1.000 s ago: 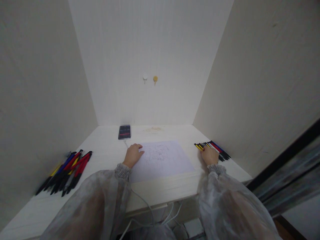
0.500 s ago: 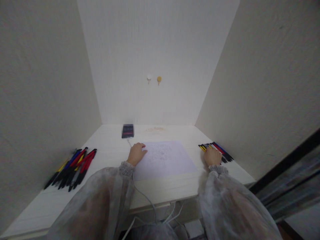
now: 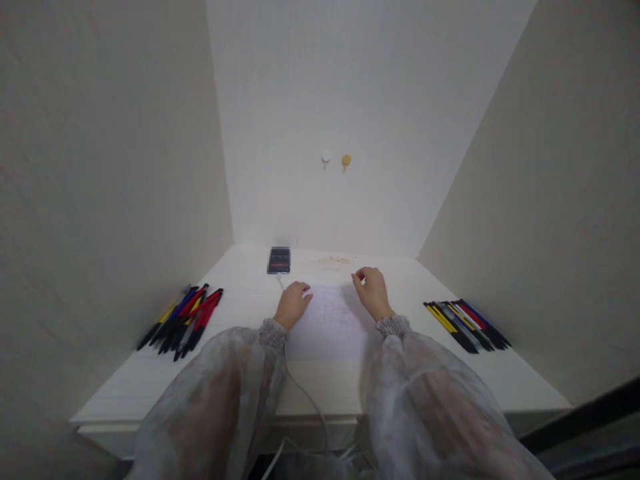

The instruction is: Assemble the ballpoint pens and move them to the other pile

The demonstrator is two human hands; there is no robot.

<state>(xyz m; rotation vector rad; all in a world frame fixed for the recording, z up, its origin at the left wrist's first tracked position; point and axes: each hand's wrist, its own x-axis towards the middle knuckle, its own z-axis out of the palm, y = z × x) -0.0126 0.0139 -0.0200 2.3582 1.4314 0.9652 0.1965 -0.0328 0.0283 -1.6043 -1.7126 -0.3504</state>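
My left hand (image 3: 293, 305) rests at the left edge of a white sheet of paper (image 3: 325, 340), its thumb apart from its fingers and nothing in its grasp. Over the sheet's upper right corner is my right hand (image 3: 372, 292). Its fingers curl loosely toward the thumb, and no object shows between them. Faint dark writing or marks cover the middle of the paper. To the right, several pens (image 3: 467, 325) with black, yellow, red, blue and white parts lie side by side in a slanted row. A looser, overlapping pile of pens (image 3: 183, 320) lies on the left.
A phone with a blurred screen (image 3: 279, 260) lies at the back, with a white cable (image 3: 305, 393) running toward the front edge. White panels enclose the white desk (image 3: 250, 293) on three sides. Two small hooks, one white (image 3: 325, 159), one yellow (image 3: 346, 161), are on the back panel.
My right hand has left the right-hand pens and moved left to above the paper. My left hand stays at the paper's left edge. The view has shifted, showing more of the right row.
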